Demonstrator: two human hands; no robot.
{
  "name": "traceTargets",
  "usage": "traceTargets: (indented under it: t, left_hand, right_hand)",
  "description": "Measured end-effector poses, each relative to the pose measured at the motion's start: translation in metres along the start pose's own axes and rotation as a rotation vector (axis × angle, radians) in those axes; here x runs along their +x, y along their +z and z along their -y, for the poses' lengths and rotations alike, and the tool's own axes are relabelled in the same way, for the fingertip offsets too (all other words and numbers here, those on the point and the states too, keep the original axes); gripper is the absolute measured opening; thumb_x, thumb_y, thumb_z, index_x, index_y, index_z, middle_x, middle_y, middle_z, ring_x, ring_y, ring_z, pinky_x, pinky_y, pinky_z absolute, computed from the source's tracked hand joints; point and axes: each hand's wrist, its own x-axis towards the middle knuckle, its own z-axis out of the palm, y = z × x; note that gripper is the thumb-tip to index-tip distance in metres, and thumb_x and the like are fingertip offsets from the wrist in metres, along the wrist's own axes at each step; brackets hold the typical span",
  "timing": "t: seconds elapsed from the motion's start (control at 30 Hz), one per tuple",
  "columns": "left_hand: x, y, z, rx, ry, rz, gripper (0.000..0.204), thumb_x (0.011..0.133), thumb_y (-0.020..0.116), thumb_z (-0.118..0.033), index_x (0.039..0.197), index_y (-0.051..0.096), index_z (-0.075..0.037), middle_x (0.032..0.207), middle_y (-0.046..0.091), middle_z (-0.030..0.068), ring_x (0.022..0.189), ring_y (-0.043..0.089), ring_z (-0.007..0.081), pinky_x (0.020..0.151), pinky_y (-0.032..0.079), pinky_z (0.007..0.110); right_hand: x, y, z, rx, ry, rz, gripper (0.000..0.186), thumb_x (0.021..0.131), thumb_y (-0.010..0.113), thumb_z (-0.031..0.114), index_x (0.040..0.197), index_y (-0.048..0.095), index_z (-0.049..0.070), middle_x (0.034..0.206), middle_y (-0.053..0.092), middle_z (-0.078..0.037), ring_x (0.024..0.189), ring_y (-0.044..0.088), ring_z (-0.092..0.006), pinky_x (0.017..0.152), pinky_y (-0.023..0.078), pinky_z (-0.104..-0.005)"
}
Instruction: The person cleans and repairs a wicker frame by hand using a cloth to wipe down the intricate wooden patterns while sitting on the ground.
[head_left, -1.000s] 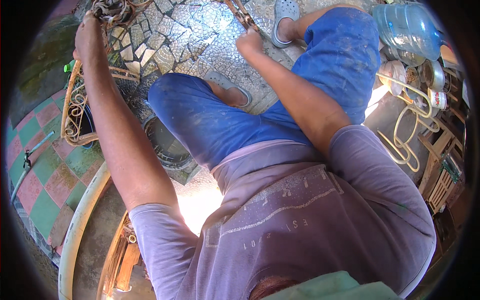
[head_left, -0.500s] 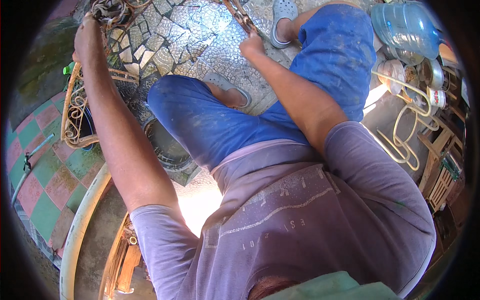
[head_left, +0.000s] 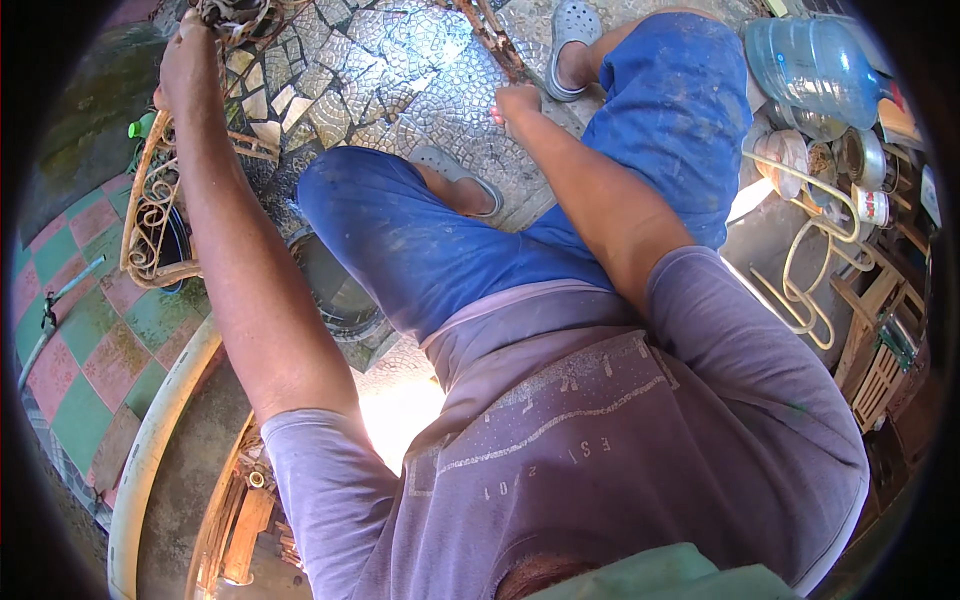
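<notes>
Left hand [head_left: 188,62]: at 11 o'clock near the rim, arm stretched out, fingers closed over the top of a rusty scrolled ironwork piece [head_left: 155,205], which runs down from the hand toward 9 o'clock over the floor.

Right hand [head_left: 517,103]: at 12 o'clock, loosely curled; it lies against the lower end of a rusty metal bar [head_left: 490,35] that slants up to the top rim. Whether the fingers actually grip the bar cannot be told.

Floor: broken-tile mosaic paving [head_left: 400,70] under both hands, between 11 and 12 o'clock; checked green-and-pink tiles [head_left: 90,330] at 8 to 9 o'clock.

Person: crouched, blue shorts, grey shirt, grey clogs [head_left: 575,28] on the feet, one at 12 o'clock just beside the right hand.

Other items: large clear blue water bottle [head_left: 815,70] at 2 o'clock; pale bent metal rods [head_left: 800,270] at 3 o'clock; curved pale pipe [head_left: 150,450] at 7 to 8 o'clock.
</notes>
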Motion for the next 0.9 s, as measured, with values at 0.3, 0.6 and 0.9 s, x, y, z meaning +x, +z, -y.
traceTargets:
  t: [0.3,0.6,0.9]
  left_hand:
    - [-0.006,-0.003,-0.002,0.056,-0.016,0.045,0.065,0.096,0.040,-0.061,0.131,0.069,-0.014,0.131,0.068,0.0124,0.129,0.056,0.0317,0.115,0.017,0.051]
    - [0.001,-0.004,0.001,0.093,-0.028,0.013,0.067,0.096,0.037,-0.064,0.132,0.068,-0.016,0.137,0.065,0.0104,0.134,0.053,0.0322,0.115,0.018,0.052]
    - [0.001,-0.003,0.005,0.113,-0.064,-0.014,0.068,0.097,0.038,-0.065,0.133,0.067,-0.016,0.137,0.065,0.0104,0.134,0.052,0.0321,0.116,0.017,0.051]
  right_hand:
    - [-0.041,0.023,0.053,0.329,-0.090,0.131,0.009,0.092,0.046,-0.002,0.092,0.055,-0.002,0.077,0.063,-0.012,0.054,0.058,-0.0179,0.046,0.050,-0.0297]
    - [0.022,-0.013,0.003,-0.287,-0.080,-0.103,0.046,0.090,0.055,0.018,0.134,0.061,0.005,0.121,0.068,-0.024,0.112,0.067,-0.0392,0.094,0.053,-0.0430]
    - [-0.008,-0.001,0.038,-0.585,-0.502,-0.053,0.055,0.093,0.052,0.021,0.148,0.052,0.015,0.123,0.068,-0.020,0.116,0.064,-0.0375,0.101,0.049,-0.0432]
